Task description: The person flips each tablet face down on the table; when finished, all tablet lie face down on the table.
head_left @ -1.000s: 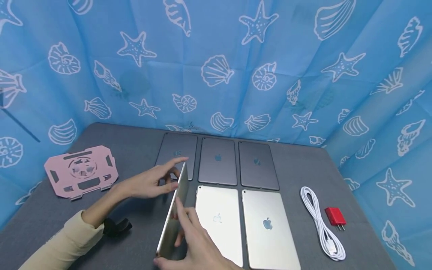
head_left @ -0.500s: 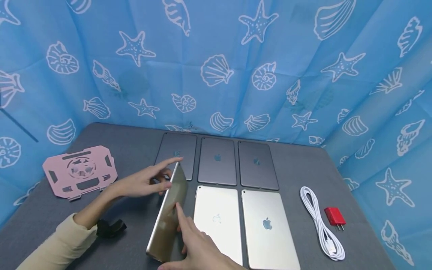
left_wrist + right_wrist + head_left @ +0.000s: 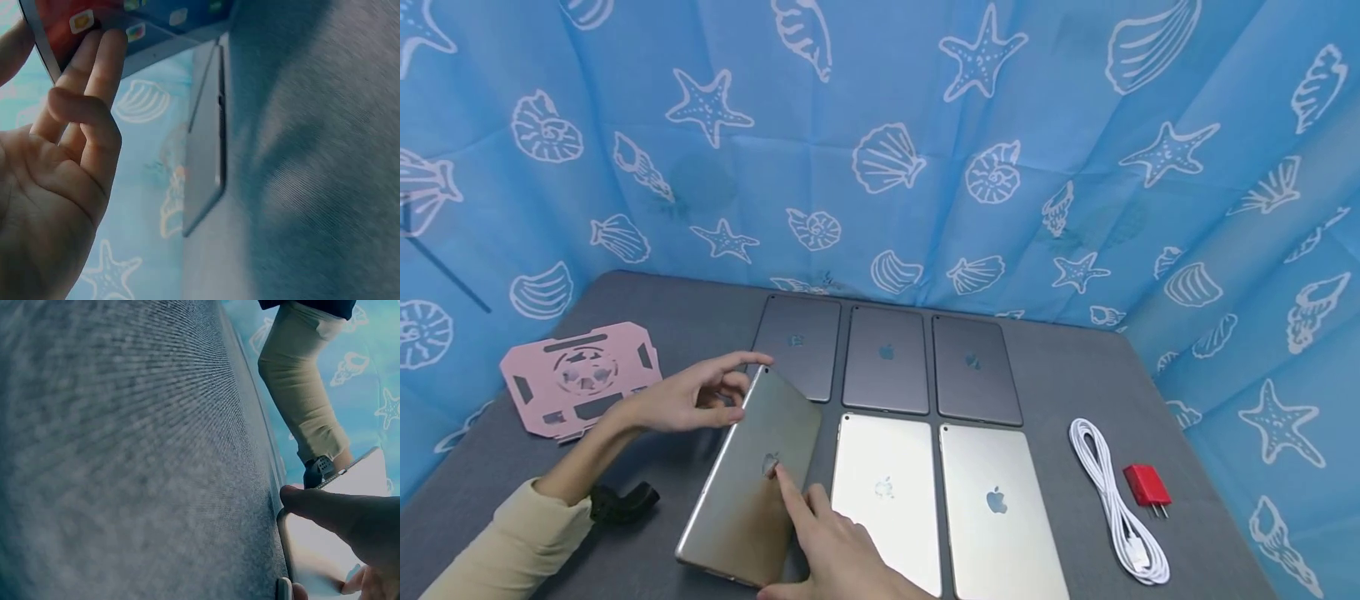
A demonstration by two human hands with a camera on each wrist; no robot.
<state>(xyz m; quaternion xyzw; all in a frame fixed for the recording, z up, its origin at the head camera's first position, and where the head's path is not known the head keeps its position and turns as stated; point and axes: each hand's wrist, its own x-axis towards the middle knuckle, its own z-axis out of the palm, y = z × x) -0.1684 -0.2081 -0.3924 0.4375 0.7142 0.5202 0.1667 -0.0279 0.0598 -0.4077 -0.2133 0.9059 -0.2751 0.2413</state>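
Note:
A gold tablet stands tilted on its edge left of the other tablets, its back with the apple logo facing the head camera. My left hand pinches its upper left edge, the index finger lying along the top corner. In the left wrist view, the fingers of that hand touch the tablet's lit screen, which shows app icons. My right hand touches the tablet's back, the index fingertip beside the logo and the thumb near the bottom corner. The right wrist view shows the right thumb stretched across the tablet.
Two gold tablets lie right of my hands. Behind them are three dark grey tablets. A pink stand lies at left. A coiled white cable and a red plug lie at right.
The held tablet has swung from nearly edge-on to showing its back and logo, its left edge moving left. My left hand has gone left with it, and my right index fingertip has come to the logo.

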